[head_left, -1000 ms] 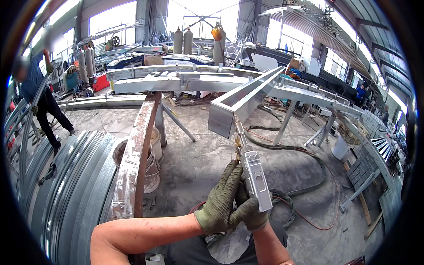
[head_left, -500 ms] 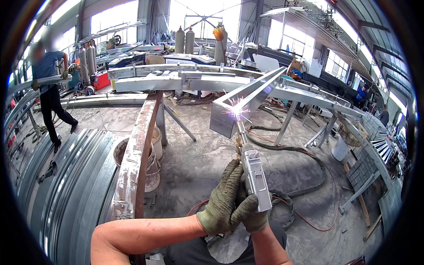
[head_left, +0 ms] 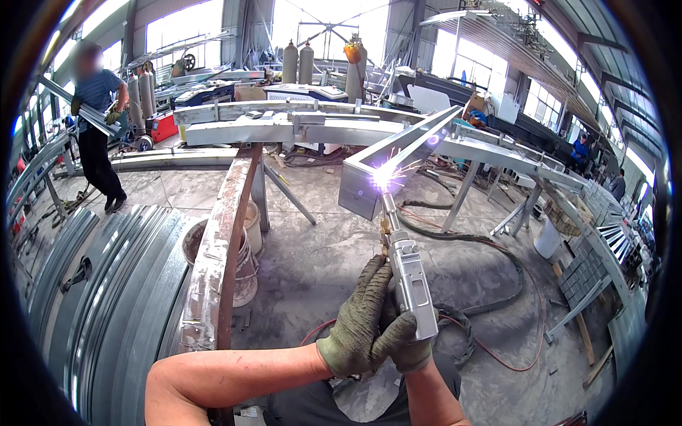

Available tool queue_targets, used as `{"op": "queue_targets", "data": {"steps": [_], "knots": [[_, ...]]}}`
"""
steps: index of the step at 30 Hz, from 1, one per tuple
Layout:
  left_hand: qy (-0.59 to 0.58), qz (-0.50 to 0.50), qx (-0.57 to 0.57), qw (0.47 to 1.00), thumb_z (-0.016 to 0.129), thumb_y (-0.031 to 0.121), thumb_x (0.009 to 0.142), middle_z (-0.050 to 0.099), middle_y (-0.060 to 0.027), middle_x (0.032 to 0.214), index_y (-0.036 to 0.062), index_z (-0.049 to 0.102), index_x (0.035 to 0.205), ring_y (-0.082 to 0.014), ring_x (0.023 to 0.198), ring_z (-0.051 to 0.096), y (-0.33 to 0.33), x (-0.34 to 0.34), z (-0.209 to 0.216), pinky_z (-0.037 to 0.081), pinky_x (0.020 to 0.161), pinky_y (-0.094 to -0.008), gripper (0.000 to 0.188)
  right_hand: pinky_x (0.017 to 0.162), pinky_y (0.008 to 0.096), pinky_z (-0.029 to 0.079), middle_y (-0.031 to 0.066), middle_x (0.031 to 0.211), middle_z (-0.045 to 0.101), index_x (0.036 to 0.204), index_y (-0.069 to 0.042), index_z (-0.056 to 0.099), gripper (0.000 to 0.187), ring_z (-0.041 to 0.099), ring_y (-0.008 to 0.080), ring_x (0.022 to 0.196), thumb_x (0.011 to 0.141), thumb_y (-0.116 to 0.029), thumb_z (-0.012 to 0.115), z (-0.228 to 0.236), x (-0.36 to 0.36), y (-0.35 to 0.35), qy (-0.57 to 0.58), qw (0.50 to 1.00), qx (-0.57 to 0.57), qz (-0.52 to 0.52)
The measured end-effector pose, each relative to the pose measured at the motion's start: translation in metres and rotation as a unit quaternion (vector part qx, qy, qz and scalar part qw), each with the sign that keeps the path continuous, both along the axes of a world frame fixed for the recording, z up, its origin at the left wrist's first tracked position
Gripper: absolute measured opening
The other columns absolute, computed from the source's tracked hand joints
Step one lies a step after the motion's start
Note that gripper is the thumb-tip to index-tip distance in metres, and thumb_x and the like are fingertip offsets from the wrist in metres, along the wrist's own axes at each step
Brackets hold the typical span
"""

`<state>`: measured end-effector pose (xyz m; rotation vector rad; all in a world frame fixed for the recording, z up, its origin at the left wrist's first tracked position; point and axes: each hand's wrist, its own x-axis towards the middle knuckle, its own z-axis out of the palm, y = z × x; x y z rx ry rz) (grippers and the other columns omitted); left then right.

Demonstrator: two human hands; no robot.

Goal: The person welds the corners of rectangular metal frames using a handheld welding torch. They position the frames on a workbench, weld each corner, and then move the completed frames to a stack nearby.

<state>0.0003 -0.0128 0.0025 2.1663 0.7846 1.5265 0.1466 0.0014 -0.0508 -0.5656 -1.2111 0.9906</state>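
Note:
A silver handheld welding gun (head_left: pixel 413 284) points away from me, its nozzle tip at a bright violet-white spot throwing sparks. My right hand (head_left: pixel 405 346), in a dark green glove, is closed round the gun's rear, thumb along its side. My left hand (head_left: pixel 355 323), gloved alike, presses against the right one and the gun's left side, its fingers reaching forward to the brass fittings (head_left: pixel 385 234). Some fingers are hidden behind the gun. The glowing spot lies on the near end of a V-shaped metal box profile (head_left: pixel 360 193), which rests toward the long metal beam behind.
A rusty, white-spattered beam (head_left: pixel 220 263) runs at my left beside buckets (head_left: pixel 245 277). Long metal profiles (head_left: pixel 135 284) lie further left. A black hose (head_left: pixel 522 273) curls over the floor. On the left, a person (head_left: pixel 99 128) carries metal bars. Gas cylinders (head_left: pixel 305 65) stand at the back.
The nozzle and glowing spot have shifted very slightly nearer and to the right; the glow is larger. My hands keep their grip. The person at left has turned, and the carried bars now tilt.

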Motion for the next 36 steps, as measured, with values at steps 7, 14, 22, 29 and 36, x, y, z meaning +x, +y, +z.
{"op": "queue_targets", "data": {"steps": [7, 14, 22, 29, 36], "knots": [[-0.003, -0.007, -0.004, 1.000, 0.063, 0.039, 0.105, 0.029, -0.0381, 0.165, -0.0113, 0.023, 0.162, -0.0489, 0.156, 0.030, 0.000, 0.001, 0.001, 0.024, 0.128, -0.0509, 0.086, 0.082, 0.0333, 0.060, 0.0087, 0.111, 0.073, 0.126, 0.005, 0.066, 0.043, 0.071, 0.0162, 0.097, 0.096, -0.022, 0.081, -0.009, 0.004, 0.003, -0.030, 0.999, 0.002, -0.017], [0.002, 0.000, -0.006, 1.000, 0.063, 0.039, 0.105, 0.029, -0.0377, 0.165, -0.0111, 0.023, 0.162, -0.0483, 0.157, 0.030, 0.000, 0.001, -0.002, 0.025, 0.128, -0.0504, 0.086, 0.083, 0.0342, 0.060, 0.0097, 0.113, 0.073, 0.128, 0.005, 0.065, 0.047, 0.071, 0.0171, 0.099, 0.096, -0.025, 0.081, 0.002, 0.003, -0.004, -0.012, 1.000, -0.001, 0.015], [-0.009, 0.000, -0.014, 1.000, 0.063, 0.040, 0.105, 0.029, -0.0376, 0.164, -0.0104, 0.023, 0.162, -0.0483, 0.156, 0.031, -0.002, 0.003, 0.001, 0.026, 0.127, -0.0504, 0.086, 0.083, 0.0334, 0.060, 0.0096, 0.114, 0.073, 0.130, 0.005, 0.064, 0.046, 0.071, 0.0168, 0.100, 0.097, -0.024, 0.080, -0.007, 0.005, -0.001, -0.039, 0.999, 0.021, -0.019], [0.000, 0.005, -0.022, 1.000, 0.064, 0.040, 0.105, 0.030, -0.0370, 0.164, -0.0113, 0.023, 0.162, -0.0481, 0.156, 0.032, -0.003, 0.003, -0.002, 0.026, 0.127, -0.0501, 0.087, 0.084, 0.0330, 0.060, 0.0092, 0.115, 0.073, 0.132, 0.004, 0.063, 0.045, 0.071, 0.0162, 0.101, 0.098, -0.021, 0.078, 0.001, 0.003, -0.008, 0.034, 0.998, -0.034, 0.048], [-0.006, -0.001, -0.026, 1.000, 0.064, 0.041, 0.105, 0.030, -0.0367, 0.164, -0.0115, 0.023, 0.161, -0.0483, 0.156, 0.032, -0.003, 0.005, 0.000, 0.026, 0.127, -0.0501, 0.087, 0.085, 0.0331, 0.060, 0.0090, 0.116, 0.072, 0.134, 0.004, 0.062, 0.046, 0.071, 0.0160, 0.100, 0.098, -0.018, 0.078, -0.007, 0.011, -0.002, -0.040, 0.998, 0.036, 0.018]]}}
